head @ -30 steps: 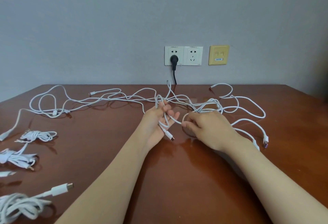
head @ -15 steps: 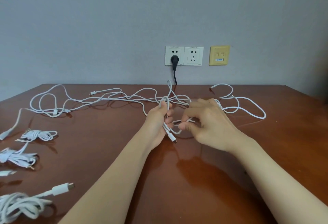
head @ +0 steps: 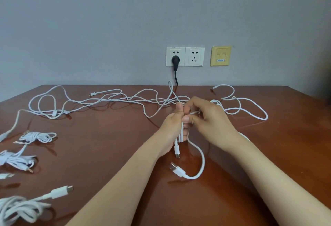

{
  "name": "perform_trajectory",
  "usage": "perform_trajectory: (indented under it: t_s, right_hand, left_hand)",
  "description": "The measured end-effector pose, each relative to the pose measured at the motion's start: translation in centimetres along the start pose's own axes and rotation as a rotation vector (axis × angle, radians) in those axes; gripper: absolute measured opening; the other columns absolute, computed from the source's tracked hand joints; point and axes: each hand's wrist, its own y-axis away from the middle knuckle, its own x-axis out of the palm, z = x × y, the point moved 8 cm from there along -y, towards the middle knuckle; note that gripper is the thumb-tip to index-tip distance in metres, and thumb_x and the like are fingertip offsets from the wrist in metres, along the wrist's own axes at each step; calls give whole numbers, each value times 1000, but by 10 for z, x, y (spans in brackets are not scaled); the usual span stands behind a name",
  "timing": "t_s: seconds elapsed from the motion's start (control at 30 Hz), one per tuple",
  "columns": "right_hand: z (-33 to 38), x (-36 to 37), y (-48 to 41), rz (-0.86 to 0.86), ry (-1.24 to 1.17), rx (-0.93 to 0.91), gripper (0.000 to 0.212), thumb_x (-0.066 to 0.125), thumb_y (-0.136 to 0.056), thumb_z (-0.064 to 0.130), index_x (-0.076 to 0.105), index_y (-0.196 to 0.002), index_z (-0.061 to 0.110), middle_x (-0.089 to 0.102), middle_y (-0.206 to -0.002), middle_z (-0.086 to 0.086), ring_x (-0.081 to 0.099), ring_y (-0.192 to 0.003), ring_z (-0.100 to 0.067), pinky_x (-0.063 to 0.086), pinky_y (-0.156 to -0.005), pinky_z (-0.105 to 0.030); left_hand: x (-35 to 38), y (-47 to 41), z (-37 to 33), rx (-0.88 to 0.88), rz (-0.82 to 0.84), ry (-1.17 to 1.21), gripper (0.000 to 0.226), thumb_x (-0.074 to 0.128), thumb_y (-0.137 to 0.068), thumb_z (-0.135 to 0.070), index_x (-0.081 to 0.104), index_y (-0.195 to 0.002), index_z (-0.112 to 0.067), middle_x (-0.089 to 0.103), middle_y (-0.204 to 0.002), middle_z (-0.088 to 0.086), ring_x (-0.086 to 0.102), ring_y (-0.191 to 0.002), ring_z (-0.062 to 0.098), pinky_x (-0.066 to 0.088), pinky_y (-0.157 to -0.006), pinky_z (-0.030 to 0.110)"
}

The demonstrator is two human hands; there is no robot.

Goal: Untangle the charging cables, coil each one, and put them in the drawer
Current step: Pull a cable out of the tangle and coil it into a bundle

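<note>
A tangle of white charging cables [head: 125,98] sprawls across the far half of the brown table [head: 107,154]. My left hand [head: 174,127] grips several loops of one white cable, and a small plug [head: 177,151] hangs below its palm. My right hand [head: 209,118] pinches the same cable right beside the left thumb. From the hands a loop drops to the table and ends in a larger white plug [head: 176,169]. More white cable [head: 250,107] curls to the right behind my right hand.
Along the left edge lie several coiled white cables [head: 35,137], [head: 14,159], [head: 18,209], one with a plug [head: 61,191] sticking out. On the wall behind are white sockets [head: 185,56] with a black plug [head: 175,60] and a yellow data plate [head: 220,56].
Both hands have lifted and come together. The right hand pulled the cable's free end in from the right; its big plug now lies near the table's middle, below the hands.
</note>
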Motion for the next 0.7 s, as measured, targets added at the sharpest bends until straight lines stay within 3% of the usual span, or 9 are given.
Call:
perform_trajectory:
  t_s: [0.07,0.13,0.2,0.27,0.33,0.47,0.7]
  right_hand:
    - [-2,-1,0,-12,-9,31,16,69,-79,16,56,-76,24,62,-60,13,59,-66,0,46,-66,-28]
    - [-5,-6,0,-50,-32,75,18,75,-74,17,57,-76,20,56,-56,11,54,-56,4,38,-56,-15]
    - [-13,-10,0,-78,-13,140,24,79,-69,20,56,-77,19,50,-60,9,48,-52,-2,33,-51,-16]
    - [-20,-10,-1,-59,15,178,26,75,-70,15,52,-80,20,45,-60,8,41,-50,-6,31,-50,-19]
    - [-25,-7,-2,-10,-85,200,24,66,-75,4,48,-85,18,42,-60,4,38,-47,-4,31,-48,-17]
    - [-37,-14,-4,-42,-350,292,17,57,-90,7,46,-82,17,46,-53,7,39,-39,-1,31,-45,-12]
    - [-56,-17,-1,-137,-601,394,19,49,-95,16,48,-77,15,47,-47,2,37,-37,-9,31,-42,-18]
  left_hand:
    - [2,0,2,-5,32,-13,58,15,-88,-62,41,-63,-17,29,-48,-4,25,-37,5,21,-38,14]
    - [6,-1,3,-4,83,-37,64,12,-79,-69,43,-61,-16,31,-44,-5,25,-34,4,20,-37,13]
    - [13,1,4,-16,148,-60,72,13,-69,-73,48,-64,-11,33,-39,-7,24,-31,3,20,-36,13]
    - [16,3,4,4,206,-127,81,26,-65,-77,55,-78,-3,32,-41,-9,23,-33,3,20,-36,14]
    - [20,6,1,64,280,-227,58,47,-62,-71,49,-76,-14,30,-48,-11,22,-39,2,21,-41,15]
    - [20,11,3,41,339,-335,26,51,-85,-41,49,-76,-16,31,-47,-13,23,-41,2,22,-42,14]
    - [6,6,-4,87,150,-131,29,41,-98,-30,47,-78,-10,32,-42,-11,36,-32,5,41,-39,18]
